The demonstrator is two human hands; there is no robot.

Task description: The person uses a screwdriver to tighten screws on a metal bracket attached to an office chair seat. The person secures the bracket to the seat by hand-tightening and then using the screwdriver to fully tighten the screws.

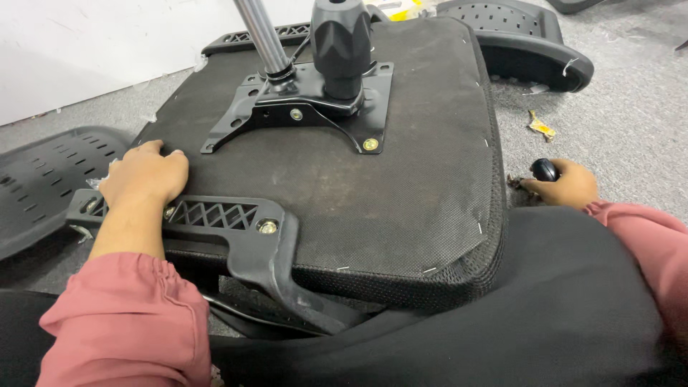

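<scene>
An upside-down office chair seat (401,186), covered in black fabric, lies across my lap. A black metal mechanism plate (315,107) with a black knob (340,43) and a chrome rod (261,36) is bolted to it. A black plastic armrest bracket (236,222) with a bolt (267,227) sits at the seat's near-left edge. My left hand (143,175) rests flat on the seat and the bracket's left end. My right hand (566,185) is down on the grey carpet at the right, closed around a small black tool handle (545,170).
Perforated black plastic chair parts lie on the carpet: one (43,179) at the left, another (530,43) at the back right. A yellow scrap (541,127) and small debris lie on the grey carpet. A white wall stands at the back left.
</scene>
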